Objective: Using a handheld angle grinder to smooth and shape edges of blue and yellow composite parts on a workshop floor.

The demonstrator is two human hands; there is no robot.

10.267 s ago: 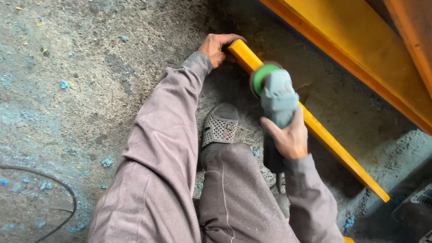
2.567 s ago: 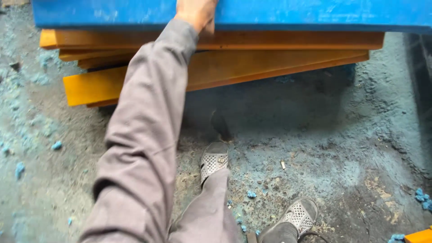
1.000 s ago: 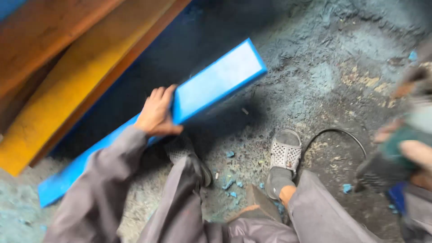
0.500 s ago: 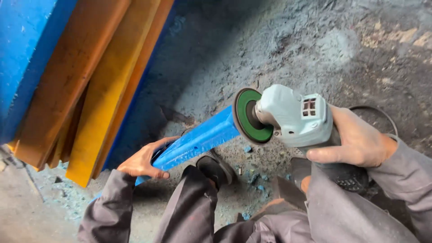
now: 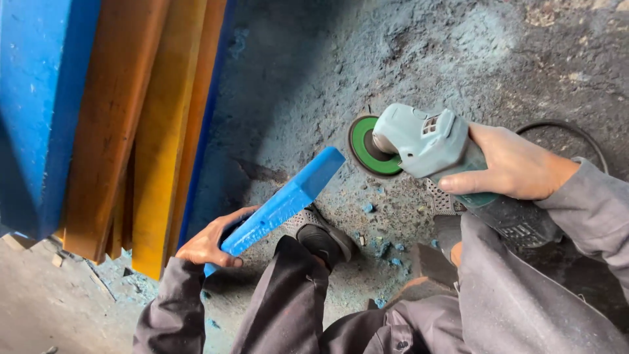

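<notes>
My left hand [image 5: 209,241] grips the near end of a long blue board [image 5: 283,200], which rests across my left shoe [image 5: 314,229] and points up to the right. My right hand [image 5: 511,164] holds a pale grey-green angle grinder [image 5: 429,141] by its body. Its green disc [image 5: 368,145] hangs just right of the board's far end, a small gap apart.
Orange and yellow boards [image 5: 151,124] and a big blue panel [image 5: 39,98] lean in a stack at the left. The concrete floor [image 5: 406,52] is covered in blue dust and chips. A black cable [image 5: 576,128] loops at the right.
The grinder's disc has drawn back to the right, away from the board's end. The board now looks shorter in view, tilted more toward me.
</notes>
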